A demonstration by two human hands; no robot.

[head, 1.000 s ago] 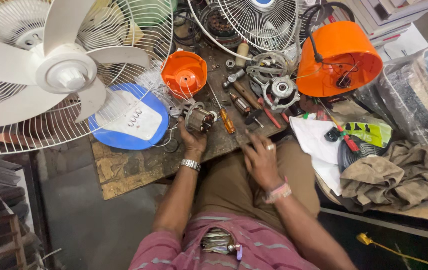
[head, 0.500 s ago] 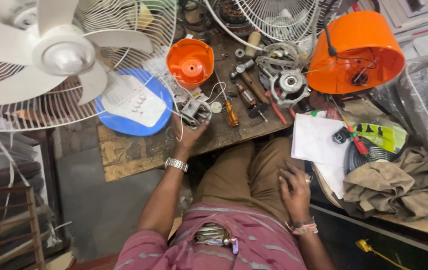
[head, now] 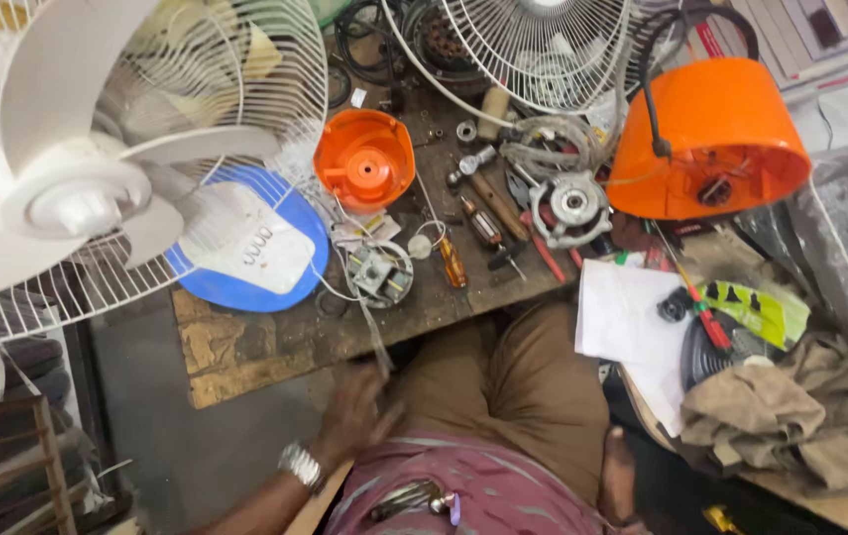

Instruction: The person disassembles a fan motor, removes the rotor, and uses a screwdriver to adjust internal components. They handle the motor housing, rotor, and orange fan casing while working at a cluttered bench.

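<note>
Just above left hand [head: 359, 411], at bench [head: 245, 347] edge: thin wire [head: 376, 342] pinched in blurred fingers, trailing up to stator [head: 381, 274]. Well apart from right hand [head: 620, 474], low by thigh, grip can't tell. Stripped down so far: orange cover [head: 364, 159] off, armature [head: 483, 223] out, screwdriver [head: 452, 260] idle. Reassembly not begun.

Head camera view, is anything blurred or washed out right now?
In the head view the left hand near the lap is smeared by motion blur; the bench parts, such as the small orange cover, stay fairly sharp; the white fan blades look bright, nearly washed out.
</note>
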